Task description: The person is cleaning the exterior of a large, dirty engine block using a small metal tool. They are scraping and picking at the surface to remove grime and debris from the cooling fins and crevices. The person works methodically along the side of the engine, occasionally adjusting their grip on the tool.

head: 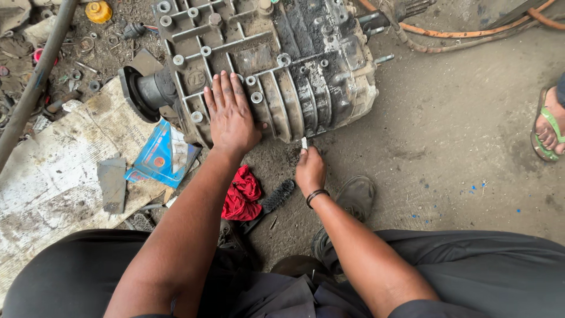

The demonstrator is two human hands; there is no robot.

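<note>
A large grimy metal gearbox housing point(294, 59) with ribs and bolt heads lies on the ground in front of me. My left hand point(231, 115) rests flat on its near edge, fingers spread. My right hand point(309, 169), with a dark band on the wrist, is closed around a small pale tool point(304, 142) whose tip points up at the housing's lower edge. A red rag point(241, 194) and a black brush point(276, 197) lie on the ground between my arms.
A blue packet point(162, 154) and flattened cardboard point(53, 171) lie at left beside a metal pipe point(35, 76) and scattered small parts. Orange hoses point(465, 34) run along the top right. Another person's sandalled foot point(548, 126) is at the right edge. My shoe point(356, 197) sits below the housing.
</note>
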